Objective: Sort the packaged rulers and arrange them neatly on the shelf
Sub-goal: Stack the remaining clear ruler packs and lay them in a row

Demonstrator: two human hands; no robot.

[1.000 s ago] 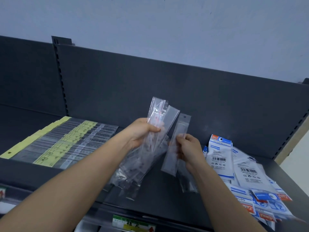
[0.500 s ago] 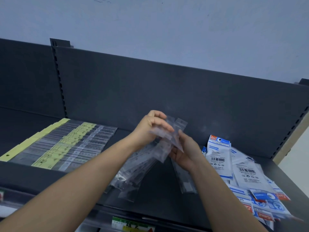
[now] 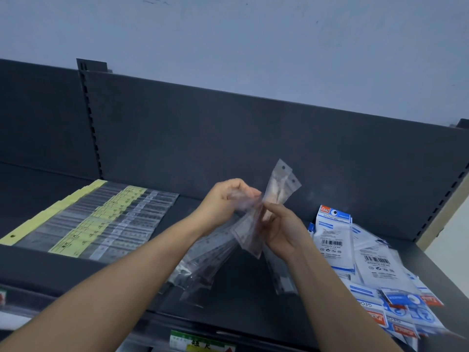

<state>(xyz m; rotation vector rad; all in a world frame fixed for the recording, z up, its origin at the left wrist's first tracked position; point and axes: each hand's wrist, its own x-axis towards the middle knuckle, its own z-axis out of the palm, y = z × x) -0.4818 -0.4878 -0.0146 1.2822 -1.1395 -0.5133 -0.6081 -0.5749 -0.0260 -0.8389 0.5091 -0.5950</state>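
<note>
The shelf (image 3: 253, 301) is dark grey. At 9 o'clock clear ruler packs (image 3: 101, 224) carry yellow strips; at 4 o'clock white packets (image 3: 375, 265) show blue bands, black barcodes, red logos.

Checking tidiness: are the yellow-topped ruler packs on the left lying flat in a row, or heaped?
Flat in a row: the yellow-topped ruler packs lie side by side, edges overlapping, on the shelf.
</note>
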